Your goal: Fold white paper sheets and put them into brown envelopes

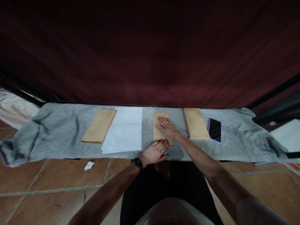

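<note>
A brown paper envelope (156, 133) lies flat in front of me on the grey cloth. Across its upper part rests my right hand (167, 125), palm down with the fingers stretched out. My left hand (156, 151) lies over the envelope's near end, fingers extended and the thumb pointing right; a dark band circles that wrist. To the left is a stack of white paper sheets (125, 129), with a pile of brown envelopes (98, 126) beside it. On the right sits a thicker pile of brown envelopes (196, 123).
A phone (215, 130) with a dark screen lies right of the thicker pile. The grey cloth (61, 131) covers a long narrow surface. Behind it hangs a dark red curtain (150, 62). A crumpled white scrap (89, 165) is on the tiled floor (63, 178).
</note>
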Tool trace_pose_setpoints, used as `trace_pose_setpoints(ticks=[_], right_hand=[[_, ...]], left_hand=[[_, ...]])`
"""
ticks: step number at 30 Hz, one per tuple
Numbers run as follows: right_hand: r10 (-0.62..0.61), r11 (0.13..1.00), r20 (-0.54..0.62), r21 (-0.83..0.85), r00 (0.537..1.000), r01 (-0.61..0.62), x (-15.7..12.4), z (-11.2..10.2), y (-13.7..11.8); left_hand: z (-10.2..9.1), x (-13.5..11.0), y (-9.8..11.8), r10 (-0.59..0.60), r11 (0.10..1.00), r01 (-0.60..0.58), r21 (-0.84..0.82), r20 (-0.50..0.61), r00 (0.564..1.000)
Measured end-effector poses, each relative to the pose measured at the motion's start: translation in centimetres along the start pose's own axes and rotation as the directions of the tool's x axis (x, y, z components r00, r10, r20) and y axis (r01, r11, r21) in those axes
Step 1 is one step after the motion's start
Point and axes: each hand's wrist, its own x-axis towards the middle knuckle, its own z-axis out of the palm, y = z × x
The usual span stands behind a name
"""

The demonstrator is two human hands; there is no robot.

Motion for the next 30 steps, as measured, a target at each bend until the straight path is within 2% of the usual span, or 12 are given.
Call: trace_pose_setpoints(ticks=[7,13,19,26,30], right_hand=[[-0.092,0.995,0.01,0.045,0.996,0.091,0.7,0.7,-1.8],[-0.196,0.976,0.082,0.117,0.977,0.186,-1.0,0.2,-2.9],[-0.256,0.942,0.123,0.254,0.959,0.219,-3.0,-1.0,-3.5],[-0.263,0.868,0.116,0.462,0.958,0.182,-5.6,-2.2,-4.8],[-0.164,0.816,0.11,0.574,0.98,0.072,-7.4,-3.0,-5.7]], left_hand=[[0.0,0.1,0.0,-0.005,1.0,0.005,-0.015,0.001,1.0],[0.2,0.0,0.1,-0.007,1.0,0.008,-0.016,0.01,1.0],[0.1,0.0,0.1,0.0,1.0,0.0,-0.014,-0.014,1.0],[0.3,0.0,0.1,-0.005,1.0,0.005,-0.016,-0.02,1.0],[0.4,0.0,0.1,0.009,1.0,-0.009,0.005,-0.011,1.0]])
